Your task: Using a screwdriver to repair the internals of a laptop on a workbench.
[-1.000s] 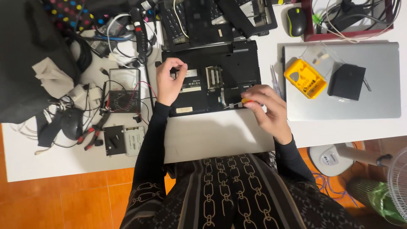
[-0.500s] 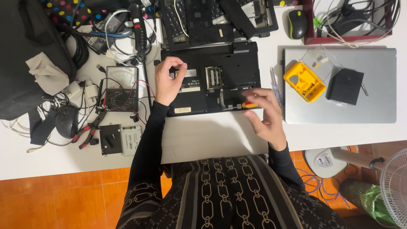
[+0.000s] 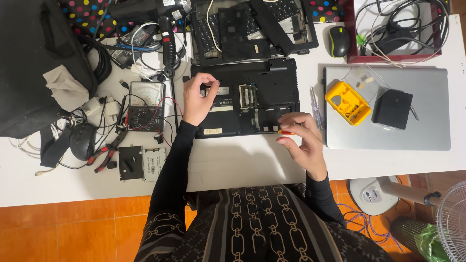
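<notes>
A black laptop base [image 3: 252,104] lies upside down on the white table [image 3: 233,165], with its memory bay uncovered. My left hand [image 3: 196,99] rests on its left part, thumb and forefinger pinched together; whether something tiny sits between them I cannot tell. My right hand [image 3: 303,140] hovers at the base's front right corner, fingers closed on a small screwdriver [image 3: 279,131] with a red and yellow handle, its shaft pointing left along the laptop's front edge.
A silver laptop [image 3: 427,121] at right carries a yellow screw box [image 3: 347,103] and a black block [image 3: 392,108]. A dismantled keyboard frame [image 3: 252,24] lies behind. At left sit a multimeter [image 3: 144,104], pliers [image 3: 108,153], a drive [image 3: 154,164], a mouse [image 3: 82,140], cables and a black bag [image 3: 34,63].
My left hand has shifted slightly right on the laptop base and its fingers have pinched together. My right hand has drawn back a little with the screwdriver.
</notes>
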